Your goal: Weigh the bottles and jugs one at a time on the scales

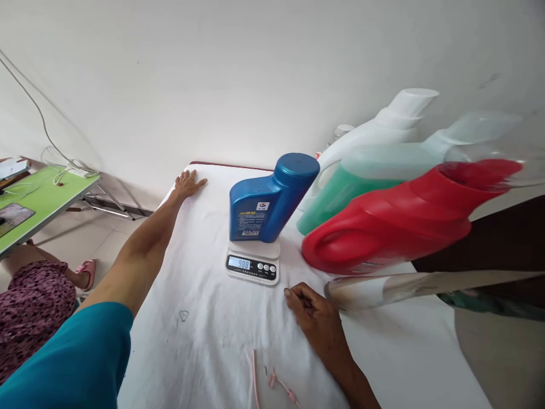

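On white-covered table [204,341], centre: blue bottle [268,199] stands upright on small white kitchen scale [253,262], cap on, label facing camera. Scale display reads 988, buttons just right of display.

L hand [188,183] stretched far out to table's far-left edge, palm down, fingers spread flat on the cloth, holding nothing. L arm bare, teal sleeve [72,363] at shoulder. L hand well apart from scale and bottle.

R hand [313,312] rests on cloth near front-right corner of scale, not touching it; fingers curled in loosely, knuckles up, nothing visibly pinched. Can't tell if fingertips hold anything underneath.

Right of blue bottle, row of bigger jugs, stretched by lens: white jug [383,128] at back, green jug [374,176] in front of it, red jug [395,224] nearest, handle toward scale. Red jug near scale, not touching. Shiny metallic cylinder [383,289] lies just right of R hand, in front of red jug; contact w/ hand unclear.

Near edge of table: pink clips/strips [276,383] on cloth between the arms.

Left bkgd: green table [38,199] w/ cables, another person's patterned clothing [29,309] and pink slipper [87,270] on floor.
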Tool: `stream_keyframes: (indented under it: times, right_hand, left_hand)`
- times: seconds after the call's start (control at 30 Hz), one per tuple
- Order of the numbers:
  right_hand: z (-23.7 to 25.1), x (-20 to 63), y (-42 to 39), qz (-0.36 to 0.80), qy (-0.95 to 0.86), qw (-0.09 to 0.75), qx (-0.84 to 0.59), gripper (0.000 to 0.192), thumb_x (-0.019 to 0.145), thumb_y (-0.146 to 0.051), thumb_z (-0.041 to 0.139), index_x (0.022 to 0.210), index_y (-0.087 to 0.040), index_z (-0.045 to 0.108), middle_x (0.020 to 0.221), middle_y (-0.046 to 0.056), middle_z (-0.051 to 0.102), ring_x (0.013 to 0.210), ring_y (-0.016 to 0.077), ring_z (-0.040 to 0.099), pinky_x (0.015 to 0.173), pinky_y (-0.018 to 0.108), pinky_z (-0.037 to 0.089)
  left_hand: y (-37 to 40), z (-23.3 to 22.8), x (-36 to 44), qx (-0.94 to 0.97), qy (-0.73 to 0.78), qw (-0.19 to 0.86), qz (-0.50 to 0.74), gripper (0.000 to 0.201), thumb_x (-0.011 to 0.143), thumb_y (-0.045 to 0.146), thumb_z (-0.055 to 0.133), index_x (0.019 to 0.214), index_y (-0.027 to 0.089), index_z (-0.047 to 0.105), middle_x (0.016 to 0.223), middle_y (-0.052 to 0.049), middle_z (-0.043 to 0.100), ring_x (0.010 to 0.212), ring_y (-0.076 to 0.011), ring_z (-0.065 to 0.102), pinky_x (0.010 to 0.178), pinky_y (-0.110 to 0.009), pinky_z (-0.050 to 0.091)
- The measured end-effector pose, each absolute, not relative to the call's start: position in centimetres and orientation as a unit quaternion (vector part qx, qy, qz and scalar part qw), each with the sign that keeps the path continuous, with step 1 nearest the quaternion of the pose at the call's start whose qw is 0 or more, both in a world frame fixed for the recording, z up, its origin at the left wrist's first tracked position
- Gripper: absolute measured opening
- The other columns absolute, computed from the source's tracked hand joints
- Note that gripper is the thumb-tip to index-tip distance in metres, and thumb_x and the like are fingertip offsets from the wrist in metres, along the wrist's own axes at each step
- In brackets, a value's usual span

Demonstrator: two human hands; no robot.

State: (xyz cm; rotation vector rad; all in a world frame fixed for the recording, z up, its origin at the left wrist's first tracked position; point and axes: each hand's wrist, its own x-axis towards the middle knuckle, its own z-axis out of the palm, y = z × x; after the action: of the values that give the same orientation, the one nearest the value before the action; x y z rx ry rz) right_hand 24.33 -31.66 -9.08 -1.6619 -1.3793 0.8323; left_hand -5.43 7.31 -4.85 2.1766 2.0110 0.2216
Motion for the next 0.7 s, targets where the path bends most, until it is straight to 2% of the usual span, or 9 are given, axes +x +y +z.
stream_keyframes:
  times: [0.1,0.2,0.27,0.33,0.43,0.57,0.7]
  right_hand:
    - [-8.7,24.3,-31.5,0.327,-0.552,0.405,-0.651,0.046,0.098,-0.058,0.055,0.067,-0.024,0.045,0.062,-0.005,0.041,0.055,0.0128,0.038,0.053,0.026,0.033]
    - [-8.7,24.3,-31.4,0.324,-0.561,0.401,-0.648,0.045,0.097,-0.058,0.054,0.068,-0.024,0.047,0.062,-0.004,0.046,0.056,0.0136,0.042,0.056,0.027,0.036]
    - [-8.5,24.3,-31.4,0.338,-0.556,0.399,-0.646,0.045,0.097,-0.059,0.054,0.068,-0.024,0.049,0.062,-0.003,0.051,0.056,0.0143,0.045,0.055,0.027,0.036]
    - [-8.0,24.1,-31.5,0.358,-0.544,0.404,-0.643,0.046,0.096,-0.061,0.055,0.069,-0.024,0.051,0.064,-0.001,0.055,0.056,0.015,0.048,0.054,0.028,0.037]
    - [-6.9,23.5,-31.7,0.364,-0.535,0.412,-0.642,0.046,0.095,-0.062,0.056,0.069,-0.024,0.052,0.062,-0.001,0.056,0.054,0.0151,0.048,0.052,0.027,0.037]
    - [-6.0,22.7,-32.3,0.342,-0.549,0.407,-0.645,0.046,0.097,-0.061,0.054,0.069,-0.025,0.051,0.059,-0.002,0.055,0.053,0.0149,0.048,0.052,0.027,0.038]
    - [-6.9,22.4,-32.0,0.29,-0.535,0.422,-0.672,0.04,0.098,-0.058,0.05,0.077,-0.025,0.054,0.065,0.0,0.061,0.057,0.0178,0.056,0.058,0.029,0.044]
  left_hand:
    - [3.6,-3.6,-4.1,0.728,0.644,0.102,0.211,0.071,0.106,0.055,0.044,0.162,0.012,0.044,0.169,-0.022,0.044,0.159,-0.0362,0.039,0.13,-0.052,0.031]
    - [-2.6,-3.9,-2.4,0.709,0.545,0.245,0.375,0.059,0.108,0.055,0.038,0.137,0.014,0.067,0.144,-0.018,0.069,0.132,-0.0316,0.065,0.114,-0.046,0.05]
    - [-7.1,-4.8,-1.5,0.68,0.489,0.333,0.433,0.054,0.105,0.059,0.045,0.12,0.017,0.074,0.127,-0.013,0.077,0.12,-0.0285,0.07,0.105,-0.043,0.055]
    - [-10.9,-5.8,-0.8,0.64,0.474,0.38,0.47,0.049,0.103,0.059,0.05,0.113,0.018,0.075,0.12,-0.011,0.078,0.117,-0.0268,0.071,0.103,-0.041,0.055]
    - [-14.3,-6.9,0.1,0.585,0.493,0.397,0.507,0.039,0.103,0.051,0.052,0.111,0.019,0.072,0.119,-0.012,0.076,0.115,-0.0253,0.07,0.101,-0.04,0.056]
    - [-15.4,-7.5,0.9,0.578,0.5,0.374,0.525,0.032,0.103,0.044,0.052,0.112,0.019,0.07,0.122,-0.012,0.074,0.114,-0.0244,0.068,0.099,-0.039,0.056]
    - [-15.0,-8.2,1.2,0.587,0.494,0.359,0.532,0.033,0.103,0.044,0.05,0.112,0.02,0.071,0.122,-0.012,0.073,0.114,-0.0243,0.067,0.099,-0.039,0.057]
